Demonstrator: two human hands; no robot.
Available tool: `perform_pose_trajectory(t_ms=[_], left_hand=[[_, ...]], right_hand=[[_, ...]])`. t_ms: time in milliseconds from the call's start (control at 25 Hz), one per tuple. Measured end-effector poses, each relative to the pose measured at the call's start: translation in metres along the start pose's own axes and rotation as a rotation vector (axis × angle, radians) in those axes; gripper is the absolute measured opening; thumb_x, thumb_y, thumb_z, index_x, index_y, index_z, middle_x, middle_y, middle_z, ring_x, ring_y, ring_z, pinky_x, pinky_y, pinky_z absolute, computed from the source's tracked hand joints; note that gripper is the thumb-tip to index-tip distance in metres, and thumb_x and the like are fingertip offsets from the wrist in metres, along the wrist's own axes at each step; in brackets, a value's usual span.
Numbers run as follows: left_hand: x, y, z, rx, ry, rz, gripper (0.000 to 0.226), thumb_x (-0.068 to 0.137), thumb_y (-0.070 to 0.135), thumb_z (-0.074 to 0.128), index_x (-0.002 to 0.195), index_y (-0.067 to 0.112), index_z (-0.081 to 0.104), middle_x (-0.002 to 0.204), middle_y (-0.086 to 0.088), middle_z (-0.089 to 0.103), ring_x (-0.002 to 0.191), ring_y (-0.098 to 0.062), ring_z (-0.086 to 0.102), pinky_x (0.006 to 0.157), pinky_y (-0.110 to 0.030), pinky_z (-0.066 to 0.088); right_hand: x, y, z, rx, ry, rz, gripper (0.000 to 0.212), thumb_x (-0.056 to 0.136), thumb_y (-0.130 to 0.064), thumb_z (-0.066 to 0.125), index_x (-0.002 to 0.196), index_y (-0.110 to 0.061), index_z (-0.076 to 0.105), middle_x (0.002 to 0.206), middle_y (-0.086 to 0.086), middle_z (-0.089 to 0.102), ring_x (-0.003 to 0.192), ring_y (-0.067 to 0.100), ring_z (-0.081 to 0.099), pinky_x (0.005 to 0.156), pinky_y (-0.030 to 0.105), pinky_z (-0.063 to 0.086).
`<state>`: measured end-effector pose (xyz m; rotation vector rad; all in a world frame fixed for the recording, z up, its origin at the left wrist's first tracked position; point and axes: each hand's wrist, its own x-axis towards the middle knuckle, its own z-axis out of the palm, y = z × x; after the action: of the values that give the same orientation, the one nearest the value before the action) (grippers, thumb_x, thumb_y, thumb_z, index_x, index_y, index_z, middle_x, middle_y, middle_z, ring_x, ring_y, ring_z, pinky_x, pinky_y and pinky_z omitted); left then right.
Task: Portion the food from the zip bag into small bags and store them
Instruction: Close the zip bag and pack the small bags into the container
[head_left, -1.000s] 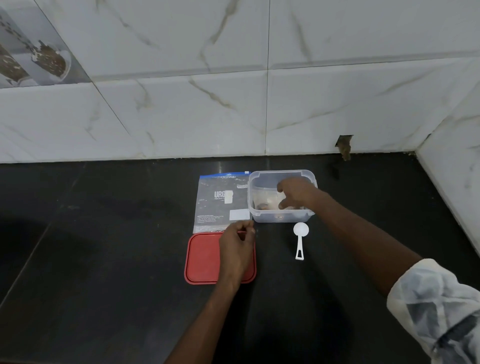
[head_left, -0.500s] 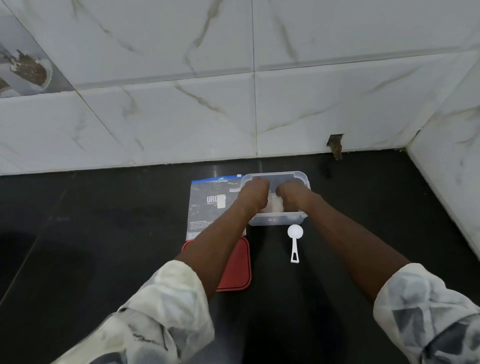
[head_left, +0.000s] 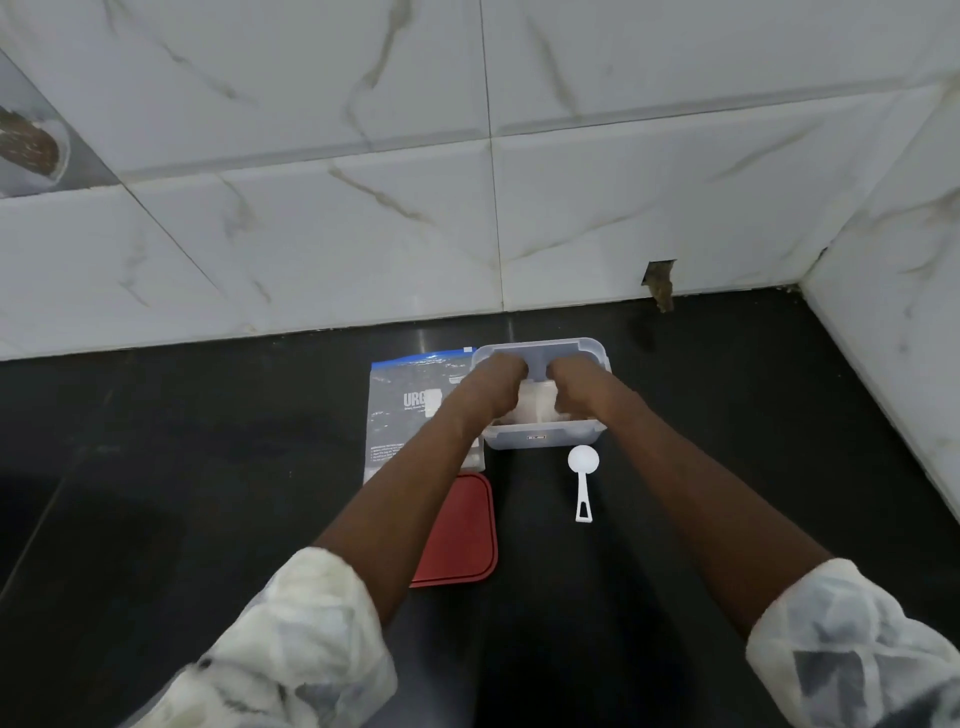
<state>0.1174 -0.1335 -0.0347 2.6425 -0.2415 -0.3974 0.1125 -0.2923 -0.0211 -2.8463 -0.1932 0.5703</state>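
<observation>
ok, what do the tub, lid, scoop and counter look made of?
Tub: clear, slightly frosted plastic, with see-through walls.
Lid: red opaque plastic, looks matte, with a moulded raised rim.
Scoop: white plastic, likely one moulded piece, with a slotted handle end.
Counter: dark polished stone, possibly granite; it shows a faint sheen and reflections.

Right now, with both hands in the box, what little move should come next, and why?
Probably lift the pale bundle up out of the box. Both the left hand and right hand seem to grip it, and the scoop and zip bag lie outside, untouched.
</observation>
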Motion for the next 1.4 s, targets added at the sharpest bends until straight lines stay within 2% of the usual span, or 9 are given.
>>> perform_pose_trajectory(t_ms=[120,200,280,400,880,1040,1160,1280,1400], left_hand=[[-0.056,-0.008,-0.044,-0.221,0.331,-0.094,0.029,0.092,0.003,0.062,0.119,0.006,0.071,0.112,-0.013,0.074,0.098,-0.026,0.07,0.084,-0.031,0.053],[-0.11,-0.047,-0.049,-0.222,0.526,-0.248,0.014,0.089,0.004,0.062,0.094,0.005,0.075,0.09,-0.012,0.076,0.086,-0.028,0.071,0.07,-0.028,0.048],[-0.159,-0.088,-0.032,-0.216,0.547,-0.471,0.017,0.087,0.005,0.061,0.071,0.005,0.066,0.074,-0.018,0.069,0.081,-0.038,0.07,0.062,-0.032,0.043],[-0.199,-0.124,0.011,-0.254,0.387,-0.72,0.017,0.089,0.006,0.06,0.085,-0.006,0.07,0.09,-0.028,0.072,0.09,-0.043,0.069,0.072,-0.04,0.051],[-0.216,-0.117,-0.007,-0.521,0.357,-0.752,0.019,0.088,0.011,0.064,0.099,0.009,0.08,0.101,-0.02,0.076,0.1,-0.034,0.07,0.08,-0.03,0.05],[-0.206,-0.077,-0.074,-0.58,0.538,-0.538,0.015,0.09,0.013,0.068,0.098,0.012,0.08,0.095,-0.011,0.078,0.091,-0.019,0.07,0.08,-0.024,0.047],[-0.172,-0.03,-0.117,-0.746,0.628,-0.291,0.022,0.097,0.018,0.063,0.093,0.003,0.078,0.072,-0.004,0.073,0.065,0.001,0.065,0.069,-0.019,0.054],[-0.127,0.006,-0.121,-1.137,0.55,-0.247,0.044,0.102,0.038,0.054,0.089,0.001,0.073,0.071,-0.009,0.074,0.062,-0.015,0.072,0.067,-0.029,0.063],[-0.093,0.018,-0.09,-1.061,0.505,-0.286,0.022,0.095,0.017,0.067,0.103,-0.004,0.072,0.088,-0.015,0.074,0.07,-0.021,0.072,0.067,-0.029,0.062]], right_hand=[[-0.041,-0.013,-0.019,0.442,0.283,0.023,0.021,0.091,-0.006,0.059,0.11,-0.006,0.069,0.107,0.015,0.07,0.09,0.025,0.069,0.082,0.035,0.058],[-0.079,-0.028,-0.014,0.757,0.26,0.014,0.013,0.093,-0.007,0.057,0.09,-0.003,0.07,0.082,0.015,0.072,0.062,0.019,0.069,0.063,0.034,0.061],[-0.107,-0.048,0.016,0.752,0.068,0.042,0.017,0.094,-0.011,0.057,0.086,-0.001,0.068,0.075,0.013,0.07,0.06,0.019,0.068,0.061,0.034,0.059],[-0.115,-0.069,0.075,0.472,-0.034,0.126,0.018,0.09,-0.023,0.061,0.091,-0.006,0.065,0.087,0.009,0.069,0.082,0.025,0.066,0.074,0.038,0.054],[-0.124,-0.092,0.082,0.715,0.122,0.197,0.015,0.084,-0.013,0.058,0.093,-0.012,0.07,0.086,0.003,0.072,0.08,0.022,0.068,0.076,0.045,0.058],[-0.133,-0.094,0.0,0.728,0.403,0.074,0.021,0.092,-0.017,0.056,0.106,-0.022,0.072,0.095,-0.005,0.072,0.085,0.013,0.065,0.077,0.026,0.05],[-0.124,-0.073,-0.06,0.766,0.647,0.056,0.027,0.098,-0.031,0.053,0.079,-0.018,0.068,0.072,-0.003,0.067,0.063,0.009,0.058,0.058,0.012,0.039],[-0.105,-0.043,-0.077,0.914,0.791,0.114,0.046,0.097,-0.037,0.054,0.073,0.0,0.066,0.068,0.017,0.066,0.054,0.017,0.054,0.057,0.02,0.042],[-0.087,-0.022,-0.058,0.884,0.828,0.156,0.017,0.091,-0.02,0.065,0.087,-0.007,0.075,0.079,0.005,0.072,0.069,0.011,0.065,0.072,0.027,0.056]])
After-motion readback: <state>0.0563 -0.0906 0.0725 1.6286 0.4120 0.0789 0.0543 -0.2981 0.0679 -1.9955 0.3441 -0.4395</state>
